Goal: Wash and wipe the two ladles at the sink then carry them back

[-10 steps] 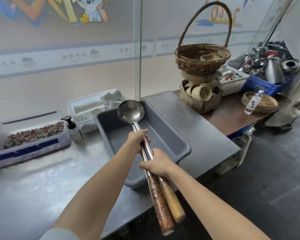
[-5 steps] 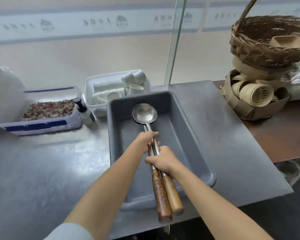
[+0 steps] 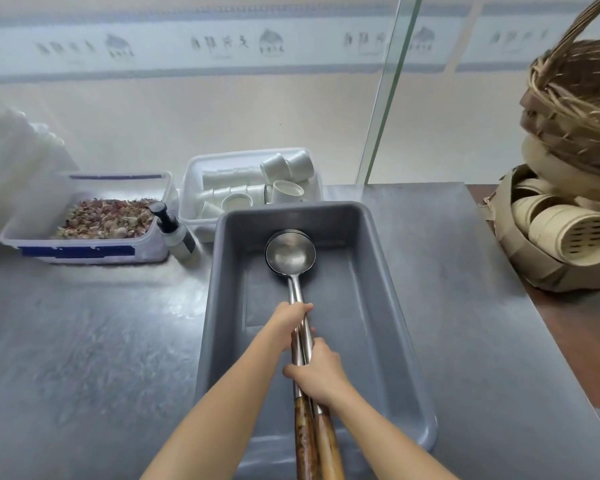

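Commercial food-prep kitchen: I stand at a long stainless-steel counter with a grey plastic tub before me. Just behind the tub sits a clear bin of small white cups. Left of the tub are a pump bottle and a box of dried ingredients. Right of the tub, bamboo steamers are piled under a wicker basket. A glass partition rises behind the tub. The long wooden-handled ladles I hold reach into the tub.

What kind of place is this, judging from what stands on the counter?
Probably a restaurant or canteen kitchen, not a home one. The long stainless steel counter, the small bamboo steamers piled at the right and the tub full of white cups suggest food served in quantity.
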A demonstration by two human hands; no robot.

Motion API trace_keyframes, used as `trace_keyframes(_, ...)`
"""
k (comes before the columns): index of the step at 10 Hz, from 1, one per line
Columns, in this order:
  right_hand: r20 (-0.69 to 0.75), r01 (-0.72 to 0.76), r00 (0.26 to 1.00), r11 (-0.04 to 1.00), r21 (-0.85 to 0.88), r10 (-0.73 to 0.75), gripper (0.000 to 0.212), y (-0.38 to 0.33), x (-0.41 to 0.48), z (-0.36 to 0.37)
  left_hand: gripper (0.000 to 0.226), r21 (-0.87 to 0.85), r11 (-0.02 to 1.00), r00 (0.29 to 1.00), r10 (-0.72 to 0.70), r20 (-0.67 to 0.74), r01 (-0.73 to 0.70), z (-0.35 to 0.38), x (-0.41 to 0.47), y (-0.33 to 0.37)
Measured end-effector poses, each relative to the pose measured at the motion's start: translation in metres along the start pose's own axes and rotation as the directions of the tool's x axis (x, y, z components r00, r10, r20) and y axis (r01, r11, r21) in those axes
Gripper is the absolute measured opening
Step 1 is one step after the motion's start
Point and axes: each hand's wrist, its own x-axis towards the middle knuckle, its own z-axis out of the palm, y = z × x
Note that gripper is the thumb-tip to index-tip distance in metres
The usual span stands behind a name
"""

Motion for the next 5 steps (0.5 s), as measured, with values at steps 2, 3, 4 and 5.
trace_keyframes(2, 0.010, -0.013, 1.000, 0.998, 0.055, 0.013, 0.050, 0.002, 0.006, 0.005, 0.026, 0.068, 0.996, 0.998, 0.059, -0.030, -0.057, -0.002, 0.001, -0.003)
trace_keyframes(3, 0.019, -0.026, 1.000, 0.998, 0.050, 0.025, 0.044, 0.002, 0.007, 0.005, 0.044, 0.207, 0.974, 0.991, 0.111, -0.072, -0.094, -0.004, 0.001, -0.006)
trace_keyframes(4, 0.028, -0.031, 0.999, 0.999, 0.009, 0.030, 0.053, 0.003, 0.008, 0.005, 0.044, 0.455, 0.881, 0.978, 0.186, -0.091, -0.126, -0.008, -0.007, -0.004)
trace_keyframes(5, -0.012, -0.013, 1.000, 0.998, -0.056, 0.013, 0.062, -0.002, 0.012, 0.000, 0.028, 0.648, 0.744, 0.960, 0.270, -0.071, -0.161, -0.011, -0.023, 0.005)
